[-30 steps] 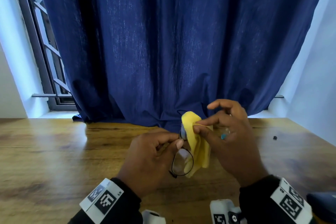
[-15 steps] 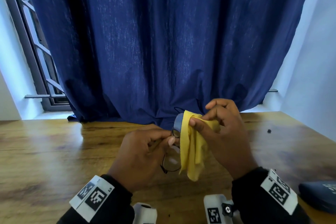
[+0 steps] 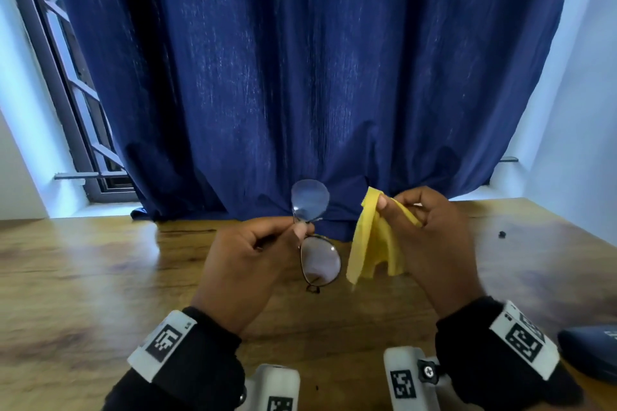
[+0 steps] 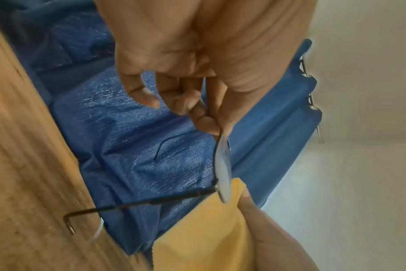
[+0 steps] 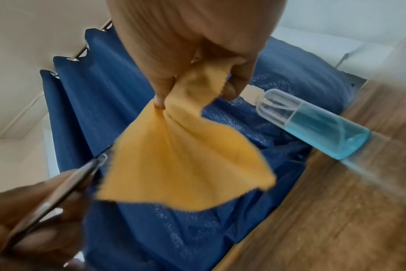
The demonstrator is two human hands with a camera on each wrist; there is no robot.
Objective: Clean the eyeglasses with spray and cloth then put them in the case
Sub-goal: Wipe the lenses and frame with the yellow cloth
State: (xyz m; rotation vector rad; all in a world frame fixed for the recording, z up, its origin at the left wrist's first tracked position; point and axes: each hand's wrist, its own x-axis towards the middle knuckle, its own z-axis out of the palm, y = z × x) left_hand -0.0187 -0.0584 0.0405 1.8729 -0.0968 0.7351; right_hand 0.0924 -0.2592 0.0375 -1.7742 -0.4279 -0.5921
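Observation:
My left hand [image 3: 253,253] pinches the thin-framed eyeglasses [image 3: 319,264] at the bridge, holding them upright above the wooden table [image 3: 83,277], one lens over the other. In the left wrist view the eyeglasses [image 4: 223,168] show edge-on with a temple arm sticking out. My right hand [image 3: 430,237] pinches the yellow cloth [image 3: 370,243], which hangs a short way right of the lenses and apart from them. The yellow cloth [image 5: 181,155] drapes from my thumb and fingers. A clear spray bottle [image 5: 313,124] with blue liquid stands on the table behind my right hand. A dark blue case [image 3: 591,354] lies at the lower right edge.
A dark blue curtain [image 3: 300,77] hangs along the table's far edge, with a barred window [image 3: 66,93] at the left. A small dark speck [image 3: 501,234] sits on the table at the right. White walls flank the curtain.
My right hand has pulled the cloth off the upper lens and moved right, leaving both lenses uncovered. My left hand keeps its hold on the eyeglasses.

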